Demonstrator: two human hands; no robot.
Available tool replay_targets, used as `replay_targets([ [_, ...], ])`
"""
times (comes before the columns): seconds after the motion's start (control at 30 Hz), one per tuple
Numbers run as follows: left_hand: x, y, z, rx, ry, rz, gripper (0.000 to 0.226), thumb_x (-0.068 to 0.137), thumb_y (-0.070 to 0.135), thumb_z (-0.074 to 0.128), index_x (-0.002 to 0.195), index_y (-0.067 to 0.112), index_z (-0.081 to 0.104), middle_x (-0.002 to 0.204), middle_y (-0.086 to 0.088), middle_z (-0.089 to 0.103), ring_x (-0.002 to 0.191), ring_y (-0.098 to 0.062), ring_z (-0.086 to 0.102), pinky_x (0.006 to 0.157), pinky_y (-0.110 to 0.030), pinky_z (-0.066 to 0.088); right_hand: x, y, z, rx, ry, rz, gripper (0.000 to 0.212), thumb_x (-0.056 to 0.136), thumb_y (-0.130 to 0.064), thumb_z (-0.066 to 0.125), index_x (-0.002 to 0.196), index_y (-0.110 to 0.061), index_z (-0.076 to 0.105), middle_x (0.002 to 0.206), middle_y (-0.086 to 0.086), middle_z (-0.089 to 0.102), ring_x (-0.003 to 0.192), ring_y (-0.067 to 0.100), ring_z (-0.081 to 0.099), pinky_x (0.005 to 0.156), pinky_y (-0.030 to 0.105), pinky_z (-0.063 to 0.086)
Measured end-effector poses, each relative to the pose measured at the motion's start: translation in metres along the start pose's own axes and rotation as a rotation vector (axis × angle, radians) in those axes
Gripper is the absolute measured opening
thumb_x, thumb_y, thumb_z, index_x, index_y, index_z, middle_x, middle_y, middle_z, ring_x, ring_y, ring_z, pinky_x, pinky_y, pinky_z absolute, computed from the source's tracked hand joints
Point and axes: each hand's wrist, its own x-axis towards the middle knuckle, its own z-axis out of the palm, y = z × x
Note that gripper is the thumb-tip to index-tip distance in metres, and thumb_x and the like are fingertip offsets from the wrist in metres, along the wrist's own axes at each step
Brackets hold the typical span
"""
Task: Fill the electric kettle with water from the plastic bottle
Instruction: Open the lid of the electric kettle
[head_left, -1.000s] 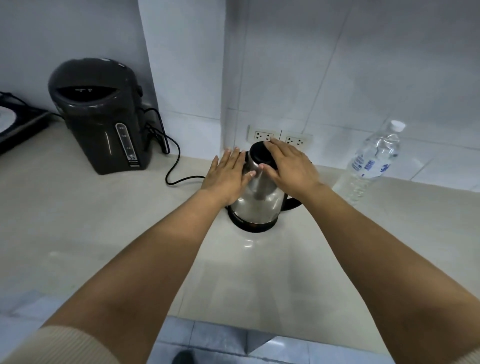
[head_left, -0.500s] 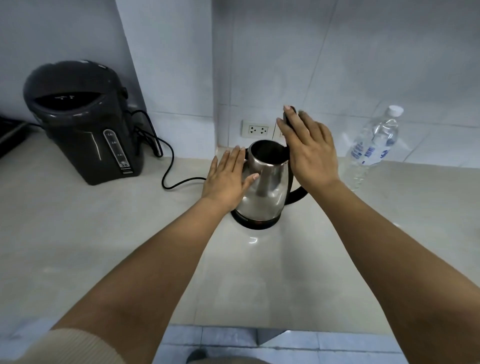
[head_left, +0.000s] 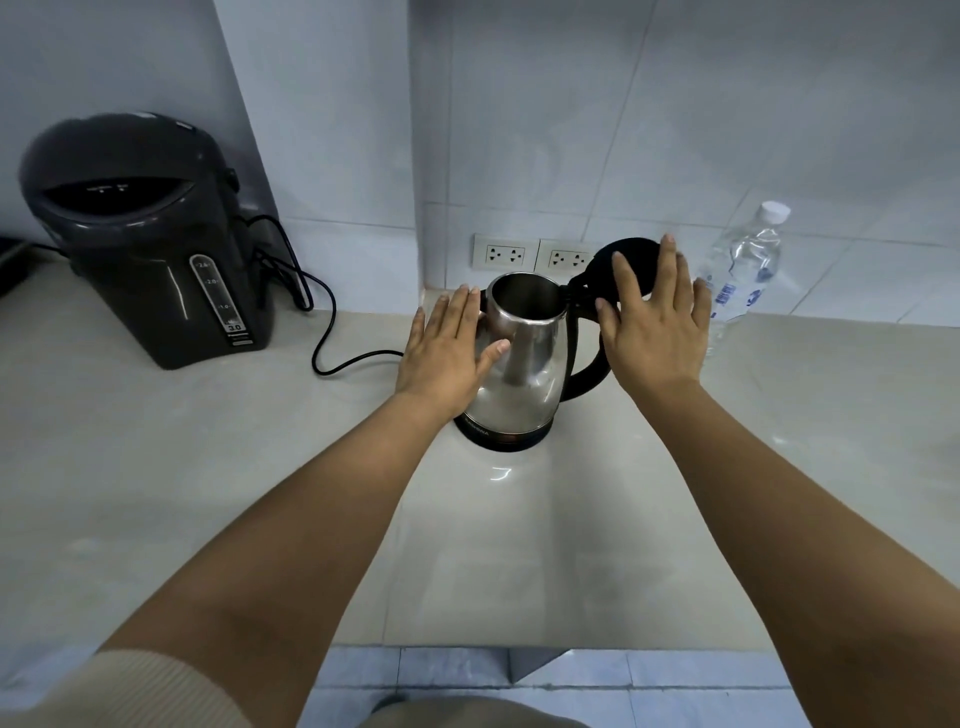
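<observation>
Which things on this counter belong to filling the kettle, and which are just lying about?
Belongs to the job:
- electric kettle, steadied by the left hand
- its black lid, swung open under the right hand
- plastic bottle, standing capped by the wall

Just lying about:
- dark hot-water dispenser
- its black cord
- wall sockets

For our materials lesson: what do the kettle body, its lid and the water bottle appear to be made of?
Kettle body: polished metal, probably stainless steel; mirror-like reflections.
Lid: matte black, likely plastic; no shine.
Water bottle: clear thin plastic; see-through, with a white cap.
</observation>
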Motion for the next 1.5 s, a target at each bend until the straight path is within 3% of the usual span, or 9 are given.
replay_targets([
  [0.23,0.001,0.001,0.001,-0.007,-0.001,-0.019,0.077,0.096,0.062,0.015,0.154,0.018,-0.007,0.162,0.002,-0.007,0.148,-0.014,-0.008,0.12,-0.037,-0.007,0.001,0.0,0.002,0.021,0.01,-0.008,0.052,0.096,-0.043,0.041,0.145,-0.03,0.03,0.16,0.016,0.012,0.144,0.035,0.021,0.115,0.052,0.018],
  [0.43,0.0,0.002,0.0,-0.005,0.002,-0.014,0.076,0.096,0.063,0.014,0.154,0.018,-0.006,0.162,0.002,-0.006,0.148,-0.014,-0.008,0.12,-0.037,-0.007,-0.009,0.001,0.002,0.147,0.072,0.06,0.072,0.096,-0.045,0.041,0.153,-0.019,0.006,0.161,0.007,0.009,0.145,0.025,0.024,0.118,0.046,0.019],
  [0.53,0.0,0.003,0.0,-0.014,0.005,-0.021,0.076,0.096,0.062,0.015,0.154,0.018,-0.005,0.163,0.002,-0.005,0.148,-0.014,-0.007,0.12,-0.037,-0.007,-0.018,0.004,0.003,0.242,0.111,0.133,0.075,0.097,-0.048,0.039,0.153,-0.013,0.003,0.162,0.005,0.007,0.146,0.02,0.02,0.118,0.04,0.018],
  [0.67,-0.001,0.006,0.0,-0.017,0.009,-0.032,0.076,0.097,0.061,0.017,0.154,0.017,-0.005,0.163,0.001,-0.005,0.148,-0.015,-0.007,0.12,-0.036,-0.007,-0.027,0.009,0.01,0.291,0.0,0.197,0.075,0.098,-0.044,0.04,0.153,-0.01,0.003,0.162,0.007,0.007,0.146,0.024,0.021,0.118,0.04,0.02],
  [0.97,-0.003,0.013,-0.001,-0.041,0.066,-0.016,0.074,0.099,0.055,0.023,0.155,0.013,-0.002,0.162,-0.002,-0.006,0.148,-0.011,-0.008,0.118,-0.026,-0.009,-0.021,0.007,0.034,0.272,-0.191,0.048,0.058,0.101,-0.025,0.04,0.151,-0.006,0.018,0.157,0.012,0.025,0.14,0.03,0.032,0.113,0.041,0.031],
  [1.07,-0.005,0.013,0.002,-0.031,0.063,-0.015,0.074,0.099,0.055,0.022,0.155,0.014,-0.004,0.162,-0.002,-0.009,0.147,-0.01,-0.01,0.119,-0.026,-0.008,-0.015,0.007,0.041,0.324,-0.187,0.082,0.051,0.099,-0.023,0.045,0.144,-0.006,0.03,0.139,0.017,0.049,0.119,0.038,0.052,0.089,0.045,0.046],
  [1.17,-0.005,0.015,0.005,-0.031,0.071,-0.028,0.074,0.099,0.056,0.022,0.155,0.014,-0.004,0.162,-0.001,-0.009,0.147,-0.009,-0.01,0.12,-0.028,-0.005,-0.009,0.007,0.048,0.401,-0.168,0.132,0.038,0.098,-0.022,0.048,0.131,-0.005,0.041,0.115,0.02,0.059,0.096,0.045,0.06,0.069,0.04,0.04],
  [1.33,-0.009,0.021,0.007,-0.052,0.098,-0.079,0.073,0.099,0.056,0.022,0.154,0.015,-0.003,0.162,-0.001,-0.007,0.147,-0.009,-0.009,0.117,-0.023,-0.009,-0.003,0.012,0.051,0.468,-0.188,0.153,0.034,0.097,-0.022,0.048,0.128,-0.009,0.042,0.105,0.019,0.063,0.092,0.042,0.061,0.068,0.036,0.037],
  [1.5,-0.019,0.027,-0.004,-0.059,0.157,-0.08,0.07,0.1,0.053,0.023,0.155,0.015,0.002,0.163,-0.001,-0.003,0.148,-0.01,-0.007,0.119,-0.026,-0.007,-0.009,0.015,0.041,0.554,-0.093,0.142,0.029,0.097,-0.026,0.048,0.122,-0.01,0.046,0.101,0.017,0.065,0.089,0.04,0.062,0.067,0.033,0.035],
])
